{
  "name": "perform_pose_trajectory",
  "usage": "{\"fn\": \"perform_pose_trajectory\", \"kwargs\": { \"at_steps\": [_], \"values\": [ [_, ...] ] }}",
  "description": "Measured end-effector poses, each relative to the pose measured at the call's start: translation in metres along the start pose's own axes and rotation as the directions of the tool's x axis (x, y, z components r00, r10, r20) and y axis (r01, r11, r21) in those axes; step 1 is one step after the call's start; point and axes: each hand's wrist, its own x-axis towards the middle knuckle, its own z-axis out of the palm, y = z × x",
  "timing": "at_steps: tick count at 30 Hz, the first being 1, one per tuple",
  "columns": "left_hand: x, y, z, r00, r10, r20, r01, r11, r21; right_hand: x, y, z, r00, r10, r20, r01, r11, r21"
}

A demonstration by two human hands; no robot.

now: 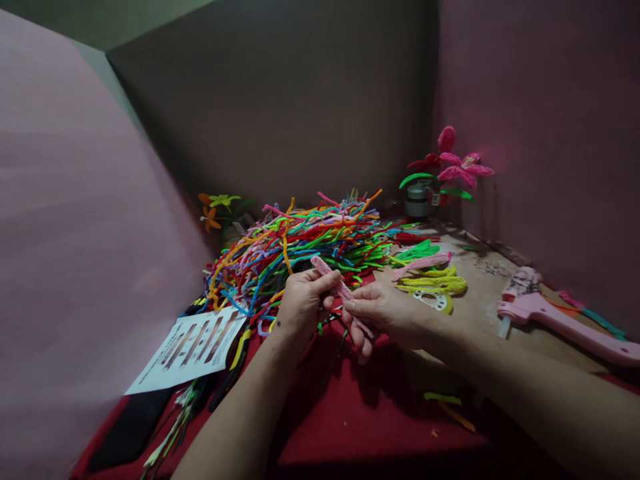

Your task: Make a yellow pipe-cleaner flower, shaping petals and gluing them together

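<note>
My left hand (303, 301) and my right hand (383, 313) meet over the red mat (360, 413), both pinched on one pale pink pipe cleaner (334, 279). The left fingers grip its upper end, which sticks up and to the left; the right fingers pinch it lower down. Just behind the hands lies a big heap of many-coloured pipe cleaners (300, 243).
A printed sheet (193, 347) lies at the left. Yellow, green and pink pipe-cleaner loops (433, 275) sit to the right, with a pink glue gun (550, 317) beyond. Pipe-cleaner flowers (453, 163) in a small jar stand at the back right; orange ones (215, 207) at the back left. Partition walls enclose the table.
</note>
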Motion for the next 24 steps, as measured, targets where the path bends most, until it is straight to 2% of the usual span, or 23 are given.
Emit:
{"fn": "perform_pose_trajectory", "kwargs": {
  "at_steps": [4, 9, 13, 18, 24],
  "values": [
    [-0.001, 0.002, 0.002, 0.999, 0.023, -0.025, -0.021, 0.998, 0.058, 0.000, 0.000, -0.001, 0.999, 0.033, -0.016, -0.032, 0.999, 0.031],
    [0.002, -0.003, 0.002, 0.999, 0.024, 0.049, -0.024, 1.000, 0.006, 0.000, -0.001, 0.000, 0.999, -0.039, -0.016, 0.039, 0.999, 0.037],
    [0.005, -0.009, 0.001, 0.995, 0.046, 0.093, -0.042, 0.998, -0.046, 0.002, 0.000, -0.001, 0.993, -0.066, -0.099, 0.067, 0.998, 0.008],
    [0.005, -0.010, -0.002, 0.995, 0.044, 0.088, -0.041, 0.999, -0.027, 0.006, 0.005, -0.008, 0.994, -0.050, -0.100, 0.055, 0.997, 0.048],
    [0.008, -0.005, -0.005, 0.988, 0.157, 0.005, -0.156, 0.986, -0.057, 0.004, 0.000, -0.006, 0.983, -0.006, -0.182, 0.010, 1.000, 0.019]
  ]
}}
